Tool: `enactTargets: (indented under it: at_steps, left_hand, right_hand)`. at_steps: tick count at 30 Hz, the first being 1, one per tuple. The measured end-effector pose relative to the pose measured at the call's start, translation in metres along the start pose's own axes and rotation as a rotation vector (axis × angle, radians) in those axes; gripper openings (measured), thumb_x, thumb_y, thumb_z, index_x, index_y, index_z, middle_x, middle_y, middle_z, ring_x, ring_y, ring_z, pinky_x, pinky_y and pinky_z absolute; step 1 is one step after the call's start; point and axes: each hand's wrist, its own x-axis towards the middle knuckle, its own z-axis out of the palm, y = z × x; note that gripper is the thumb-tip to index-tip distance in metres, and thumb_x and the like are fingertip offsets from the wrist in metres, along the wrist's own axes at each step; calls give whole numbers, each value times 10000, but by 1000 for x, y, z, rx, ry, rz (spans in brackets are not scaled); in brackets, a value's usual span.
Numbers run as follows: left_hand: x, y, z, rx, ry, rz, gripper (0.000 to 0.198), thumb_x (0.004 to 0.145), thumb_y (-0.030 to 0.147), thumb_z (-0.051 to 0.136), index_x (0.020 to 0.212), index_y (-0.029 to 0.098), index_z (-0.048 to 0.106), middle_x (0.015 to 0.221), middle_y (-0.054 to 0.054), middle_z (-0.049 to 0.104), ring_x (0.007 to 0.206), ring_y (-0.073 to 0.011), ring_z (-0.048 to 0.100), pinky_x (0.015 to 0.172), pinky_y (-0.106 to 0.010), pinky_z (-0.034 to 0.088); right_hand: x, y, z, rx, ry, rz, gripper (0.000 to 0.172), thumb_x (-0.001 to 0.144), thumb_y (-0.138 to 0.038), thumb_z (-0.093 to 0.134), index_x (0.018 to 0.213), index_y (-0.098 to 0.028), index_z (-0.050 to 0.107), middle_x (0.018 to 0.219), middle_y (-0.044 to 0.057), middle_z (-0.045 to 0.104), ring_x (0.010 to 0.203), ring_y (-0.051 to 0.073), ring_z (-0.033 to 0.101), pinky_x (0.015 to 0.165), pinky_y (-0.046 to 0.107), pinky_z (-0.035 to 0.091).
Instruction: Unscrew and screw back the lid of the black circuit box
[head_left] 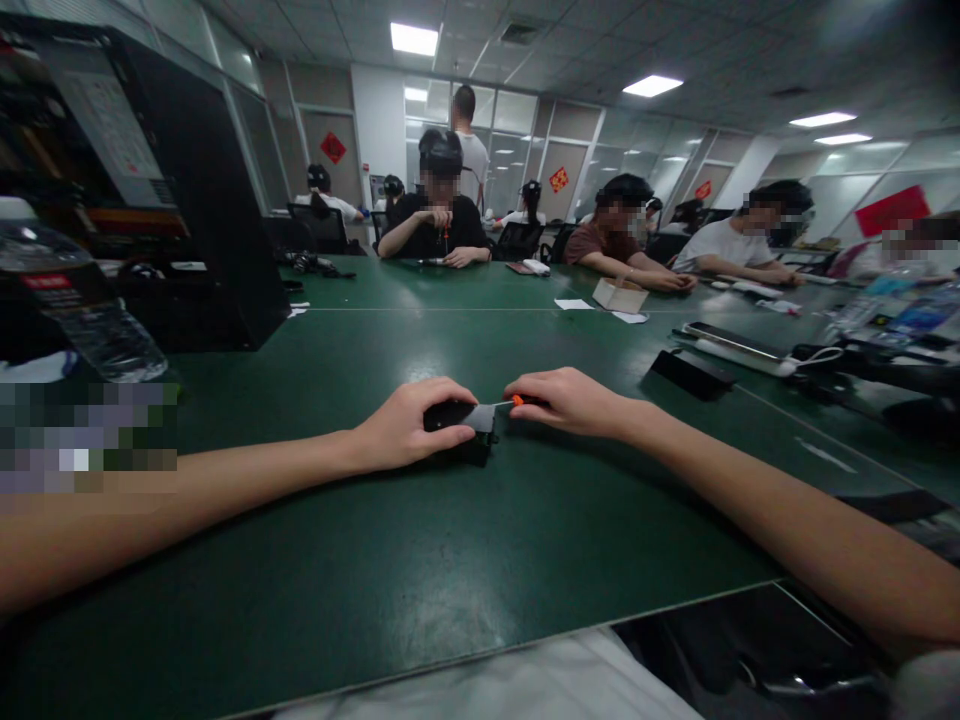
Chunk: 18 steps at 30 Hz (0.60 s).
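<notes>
My left hand [401, 425] is closed around a small black device with a grey end [484, 418], thumb on the near side and fingers over the far side. It is held low over the green table [390, 560]; its exact kind I cannot make out. In my right hand [574, 400] is a screwdriver [518, 400] with an orange and black handle, pinched between thumb and fingers. Its thin metal shaft points left, with the tip at or close to the grey end of the device. My palm and fingers hide part of the handle.
An open black computer case [202, 200] stands at the left, beside a clear plastic bottle [97, 300]. To the right lie a black box [690, 373] and a phone [739, 340]. A small carton [619, 295] sits farther back. Several people sit around the table.
</notes>
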Motion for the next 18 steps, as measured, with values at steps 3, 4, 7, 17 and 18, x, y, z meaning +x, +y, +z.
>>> enactTargets:
  at_steps: [3,4,7,17,18]
  left_hand:
    - [0,0,0,-4,11,31,320,926,408,667,1136,166,668,1123,-90,694,1037,-229,644,921,-328,488]
    - [0,-1,0,-3,16,38,324,926,412,670,1139,168,669,1139,-94,689,1056,-232,641,938,-334,487]
    - [-1,-2,0,1,25,43,330,921,412,682,1151,176,670,1162,-97,681,1081,-235,637,964,-340,485]
    - [0,-3,1,-20,40,74,344,886,379,733,1145,159,679,1109,-88,694,1028,-219,653,922,-320,495]
    - [0,-2,1,-27,43,77,345,881,375,740,1142,155,683,1107,-89,694,1024,-217,655,922,-319,496]
  right_hand:
    - [-2,-7,-1,-88,102,-47,390,1059,-389,408,1264,-129,614,1039,110,690,837,169,636,719,269,445]
    - [-2,-10,0,-123,128,-62,378,1061,-366,402,1274,-135,610,1023,104,687,826,165,633,709,268,447]
    - [1,-20,7,-213,188,-88,351,1058,-308,385,1263,-145,619,980,97,677,814,165,627,685,268,453]
    - [13,-29,31,101,250,-114,290,995,-192,454,1238,-145,605,962,85,651,806,155,612,711,262,485]
    - [13,-27,33,148,244,-119,290,991,-195,462,1240,-150,604,963,84,653,815,157,617,724,264,491]
